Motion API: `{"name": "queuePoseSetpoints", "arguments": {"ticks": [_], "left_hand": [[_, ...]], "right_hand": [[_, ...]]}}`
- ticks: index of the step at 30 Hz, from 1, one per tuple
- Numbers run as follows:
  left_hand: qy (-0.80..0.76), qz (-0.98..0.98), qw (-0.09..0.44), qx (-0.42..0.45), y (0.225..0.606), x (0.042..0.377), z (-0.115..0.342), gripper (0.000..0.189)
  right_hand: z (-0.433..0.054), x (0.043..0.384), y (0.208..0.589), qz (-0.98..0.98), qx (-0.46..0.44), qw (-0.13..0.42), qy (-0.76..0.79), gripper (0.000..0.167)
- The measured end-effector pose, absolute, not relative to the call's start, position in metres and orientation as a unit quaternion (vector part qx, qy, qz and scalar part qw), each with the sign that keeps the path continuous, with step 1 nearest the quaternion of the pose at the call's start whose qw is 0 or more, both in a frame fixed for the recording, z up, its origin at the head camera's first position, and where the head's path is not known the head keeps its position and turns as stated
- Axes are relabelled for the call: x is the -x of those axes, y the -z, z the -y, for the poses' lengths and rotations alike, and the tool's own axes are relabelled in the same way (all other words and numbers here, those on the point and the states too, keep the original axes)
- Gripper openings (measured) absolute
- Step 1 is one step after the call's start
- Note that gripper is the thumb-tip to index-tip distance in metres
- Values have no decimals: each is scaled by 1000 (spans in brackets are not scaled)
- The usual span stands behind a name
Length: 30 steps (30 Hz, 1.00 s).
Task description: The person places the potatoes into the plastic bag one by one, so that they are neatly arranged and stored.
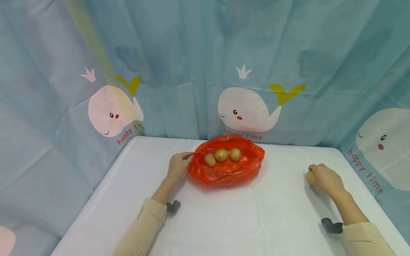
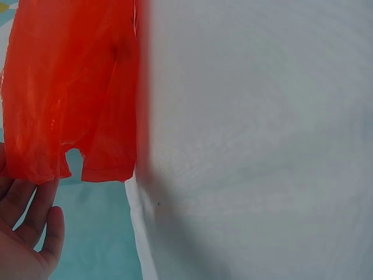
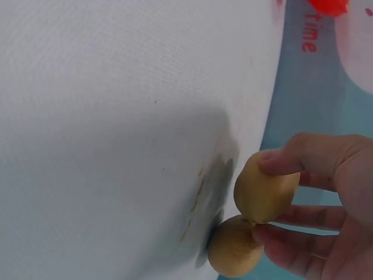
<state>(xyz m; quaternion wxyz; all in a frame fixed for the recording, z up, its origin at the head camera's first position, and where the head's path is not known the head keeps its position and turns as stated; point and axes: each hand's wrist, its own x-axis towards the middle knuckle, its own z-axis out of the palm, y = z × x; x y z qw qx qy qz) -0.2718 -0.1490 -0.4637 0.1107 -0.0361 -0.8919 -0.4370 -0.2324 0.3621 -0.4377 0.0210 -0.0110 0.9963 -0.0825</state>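
A red plastic bag (image 1: 230, 179) lies with its mouth spread wide at the back of the table, three potatoes (image 1: 221, 155) in it. At the bag's left edge, my left hand (image 1: 179, 166) pinches the rim; its fingers (image 2: 41, 210) show below the red film in the left wrist view. Off to the right, my right hand (image 1: 327, 179) grips a yellow-brown potato (image 3: 263, 189) between thumb and fingers, close over the table. Against it sits a second potato (image 3: 234, 249), one fingertip touching it. In the head view the hand mostly covers these two.
A white cloth covers the table (image 1: 217, 220). Blue curtains (image 1: 179, 71) printed with whales hang right behind and along the sides. Dark wrist-worn camera mounts (image 1: 331, 225) stick out from both sleeves.
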Motion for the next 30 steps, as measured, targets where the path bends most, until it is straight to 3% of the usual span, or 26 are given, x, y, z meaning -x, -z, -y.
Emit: {"name": "queuePoseSetpoints", "arguments": {"ticks": [30], "left_hand": [[436, 892, 113, 39, 462, 272, 146, 27]], "right_hand": [[-351, 239, 428, -970, 52, 14, 235, 44]]}}
